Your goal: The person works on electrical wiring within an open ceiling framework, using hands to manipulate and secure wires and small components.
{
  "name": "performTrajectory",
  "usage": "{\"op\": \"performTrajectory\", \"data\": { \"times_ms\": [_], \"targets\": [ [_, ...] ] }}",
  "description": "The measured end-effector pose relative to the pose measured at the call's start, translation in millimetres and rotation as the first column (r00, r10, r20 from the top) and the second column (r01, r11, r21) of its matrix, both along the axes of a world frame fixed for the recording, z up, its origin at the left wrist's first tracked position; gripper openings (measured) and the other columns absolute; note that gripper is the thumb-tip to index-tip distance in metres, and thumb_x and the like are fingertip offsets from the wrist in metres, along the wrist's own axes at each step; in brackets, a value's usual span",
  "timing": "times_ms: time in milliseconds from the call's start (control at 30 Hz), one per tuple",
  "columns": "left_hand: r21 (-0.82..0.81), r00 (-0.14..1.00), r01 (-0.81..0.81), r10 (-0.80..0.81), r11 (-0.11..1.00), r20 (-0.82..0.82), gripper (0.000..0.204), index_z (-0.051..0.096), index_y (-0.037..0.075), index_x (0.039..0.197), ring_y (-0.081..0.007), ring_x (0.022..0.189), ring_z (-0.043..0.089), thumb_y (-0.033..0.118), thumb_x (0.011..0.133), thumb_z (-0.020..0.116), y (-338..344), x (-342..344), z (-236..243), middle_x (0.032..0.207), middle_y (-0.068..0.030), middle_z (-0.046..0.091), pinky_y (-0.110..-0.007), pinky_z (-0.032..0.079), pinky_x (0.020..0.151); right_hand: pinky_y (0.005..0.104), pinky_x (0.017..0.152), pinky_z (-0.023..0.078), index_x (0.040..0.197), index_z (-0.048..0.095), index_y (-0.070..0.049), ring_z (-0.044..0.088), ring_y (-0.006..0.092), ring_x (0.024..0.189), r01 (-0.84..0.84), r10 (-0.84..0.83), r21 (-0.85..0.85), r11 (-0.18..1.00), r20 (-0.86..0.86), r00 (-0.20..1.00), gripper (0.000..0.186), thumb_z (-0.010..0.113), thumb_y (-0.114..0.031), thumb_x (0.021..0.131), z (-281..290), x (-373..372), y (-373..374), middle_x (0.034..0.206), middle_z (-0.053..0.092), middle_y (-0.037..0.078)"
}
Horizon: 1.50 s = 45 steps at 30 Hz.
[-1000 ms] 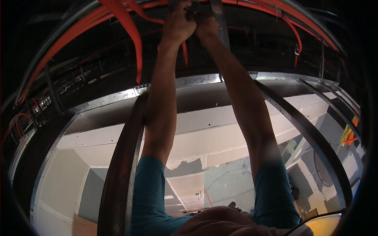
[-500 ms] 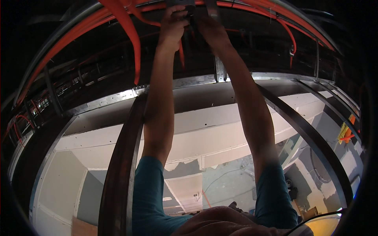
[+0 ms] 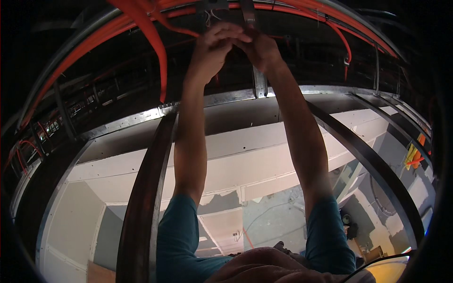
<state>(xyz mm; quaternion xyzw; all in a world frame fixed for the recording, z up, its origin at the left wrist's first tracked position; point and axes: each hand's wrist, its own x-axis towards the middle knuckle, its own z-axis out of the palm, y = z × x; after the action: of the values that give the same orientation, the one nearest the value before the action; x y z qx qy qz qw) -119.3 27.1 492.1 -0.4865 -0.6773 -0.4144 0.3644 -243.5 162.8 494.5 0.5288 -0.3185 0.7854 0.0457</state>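
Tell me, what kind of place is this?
It looks like a building site, probably up near an unfinished ceiling. You can see orange tubes running in the open, bare metal bars and pale boards that look unpainted.

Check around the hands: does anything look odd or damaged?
Pale wires show loose at the dark box, top centre, with no cover visible, so it looks unfinished. No clear damage, though it is dim.

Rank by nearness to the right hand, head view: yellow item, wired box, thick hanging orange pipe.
1. Wired box, up and left of the right hand.
2. Thick hanging orange pipe, farther left.
3. Yellow item, far lower right.
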Motion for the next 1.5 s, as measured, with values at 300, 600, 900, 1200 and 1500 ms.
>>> {"op": "performTrajectory", "data": {
  "times_ms": [300, 600, 900, 1200, 1500],
  "targets": [
    [0.489, 0.989, -0.131, 0.076, 0.862, 0.13, 0.026, 0.06, 0.0, 0.114, -0.0127, 0.098, 0.064, -0.01, 0.091, 0.056, -38, -9, -29, 0.103, -0.0103, 0.072, -0.026, 0.046, 0.088, 0.0301, 0.071, 0.059, 0.107, 0.073, -0.004, 0.073, 0.0164, 0.075, 0.757, -0.72, 0.176, 0.629, -0.235, 0.653, 0.043, 0.067, -0.043, 0.091, 34, 58, -31, 0.094, 0.074, 0.008],
    [0.465, 0.974, -0.192, 0.11, 0.865, 0.197, 0.023, 0.062, 0.002, 0.112, -0.0128, 0.098, 0.064, -0.007, 0.091, 0.059, -45, -21, -42, 0.1, -0.0082, 0.071, -0.026, 0.047, 0.085, 0.031, 0.072, 0.058, 0.103, 0.073, -0.006, 0.073, 0.0151, 0.079, 0.931, -0.891, 0.077, 0.357, -0.27, 0.364, 0.03, 0.074, -0.031, 0.086, 20, 27, -31, 0.089, 0.074, 0.007],
    [0.446, 0.887, -0.341, 0.44, 0.827, -0.139, 0.025, 0.064, 0.007, 0.117, -0.0153, 0.096, 0.065, 0.004, 0.093, 0.066, -43, -35, -15, 0.097, -0.0048, 0.07, -0.033, 0.049, 0.09, 0.0369, 0.083, 0.056, 0.108, 0.067, -0.005, 0.067, 0.0277, 0.107, 0.814, -0.783, 0.077, 0.576, -0.232, 0.577, 0.03, 0.06, 0.011, 0.084, -130, 68, 72, 0.116, 0.065, 0.013],
    [0.209, 0.456, -0.809, 0.81, 0.55, -0.367, 0.032, 0.067, 0.014, 0.118, -0.0345, 0.105, 0.067, 0.01, 0.086, 0.065, -40, -40, 43, 0.106, -0.013, 0.072, -0.048, 0.054, 0.086, 0.041, 0.074, 0.058, 0.097, 0.067, -0.008, 0.071, 0.0294, 0.096, 0.929, -0.764, -0.346, -0.129, -0.562, -0.316, 0.014, 0.057, -0.01, 0.089, 2, 38, -2, 0.102, 0.072, 0.012],
    [0.081, 0.274, -0.935, 0.849, 0.345, -0.452, 0.038, 0.067, 0.011, 0.119, -0.0348, 0.119, 0.06, 0.001, 0.083, 0.059, -50, -56, 65, 0.119, -0.0162, 0.067, -0.047, 0.05, 0.097, 0.0314, 0.048, 0.047, 0.097, 0.068, -0.009, 0.064, 0.0165, 0.063, 0.538, -0.552, 0.294, 0.79, -0.044, 0.833, 0.017, 0.07, -0.025, 0.091, 49, 10, -52, 0.077, 0.066, 0.003]
  ]
}}
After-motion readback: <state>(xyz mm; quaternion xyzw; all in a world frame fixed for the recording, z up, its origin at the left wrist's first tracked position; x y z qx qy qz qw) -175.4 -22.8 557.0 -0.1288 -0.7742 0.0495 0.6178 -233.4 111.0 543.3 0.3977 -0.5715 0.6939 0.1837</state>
